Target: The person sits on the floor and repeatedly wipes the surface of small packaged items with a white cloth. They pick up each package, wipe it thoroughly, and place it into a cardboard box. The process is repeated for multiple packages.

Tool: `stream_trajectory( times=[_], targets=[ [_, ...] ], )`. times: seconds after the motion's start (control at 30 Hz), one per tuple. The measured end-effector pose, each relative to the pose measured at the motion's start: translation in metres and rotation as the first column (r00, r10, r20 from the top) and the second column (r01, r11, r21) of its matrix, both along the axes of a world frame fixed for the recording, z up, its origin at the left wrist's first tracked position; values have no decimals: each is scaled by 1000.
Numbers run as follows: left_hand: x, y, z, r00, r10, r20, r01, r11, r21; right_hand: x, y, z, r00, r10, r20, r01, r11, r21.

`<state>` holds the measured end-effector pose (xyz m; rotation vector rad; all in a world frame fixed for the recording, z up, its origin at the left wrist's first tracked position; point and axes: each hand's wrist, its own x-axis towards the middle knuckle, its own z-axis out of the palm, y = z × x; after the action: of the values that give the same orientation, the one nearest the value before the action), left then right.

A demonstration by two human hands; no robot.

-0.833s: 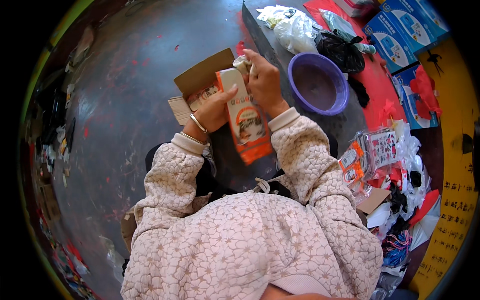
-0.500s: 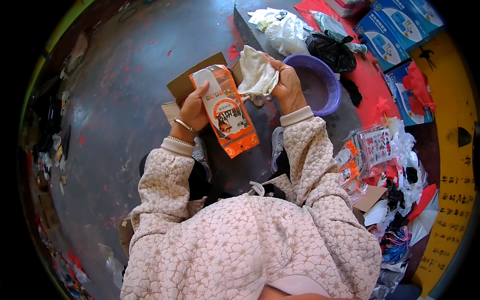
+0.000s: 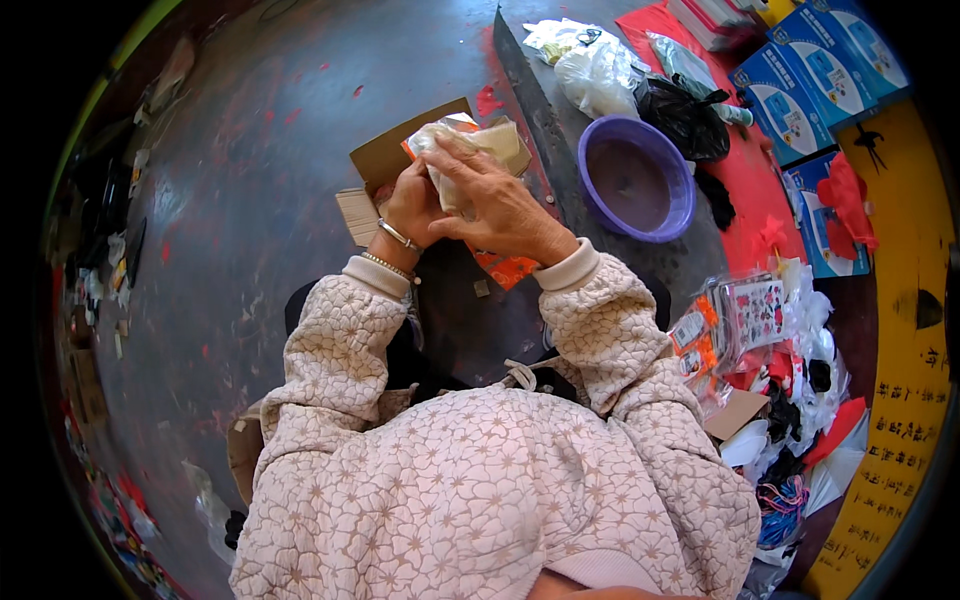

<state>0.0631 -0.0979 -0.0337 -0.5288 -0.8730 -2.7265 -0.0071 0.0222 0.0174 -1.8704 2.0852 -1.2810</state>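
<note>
Packet [image 3: 478, 152], orange w/ clear crinkly wrap, sits in both hands above the cardboard [image 3: 400, 160] on the floor. Left hand [image 3: 412, 205] pinches its lower edge; right hand [image 3: 492, 200] grip pressed over the top. Prob. light, thin, slippery film; best held by the stiffer edges.

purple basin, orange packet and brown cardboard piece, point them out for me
purple basin [image 3: 682, 190], head view, on its right rim
orange packet [image 3: 505, 270], head view, on its lower end below the right hand
brown cardboard piece [image 3: 385, 155], head view, on its bare upper flap
</note>
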Motion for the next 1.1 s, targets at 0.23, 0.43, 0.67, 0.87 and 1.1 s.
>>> stream_trajectory(
  times=[0.23, 0.43, 0.67, 0.87, 1.1],
  targets=[
    [-5, -10, -1, 926, -224, 306, 90, 913, 397, 3, -3, -17, 868, -254, -426, 299, 953, 42],
    [-3, 0, 7, 932, -197, 305, 82, 932, 353, -10, -9, -25, 891, -330, -310, 347, 938, -2],
    [4, -40, 4, 928, -41, 371, -33, 981, 189, -91, 33, -32, 471, -545, 694, 442, 826, 349],
    [-5, -35, 6, 873, 61, 484, -170, 968, 184, -36, 29, -11, 243, -234, 941, 22, 972, 236],
    [-2, -19, 19, 928, -12, 372, -55, 984, 169, -17, 11, -27, 134, -81, 988, 194, 980, 54]
  ],
)
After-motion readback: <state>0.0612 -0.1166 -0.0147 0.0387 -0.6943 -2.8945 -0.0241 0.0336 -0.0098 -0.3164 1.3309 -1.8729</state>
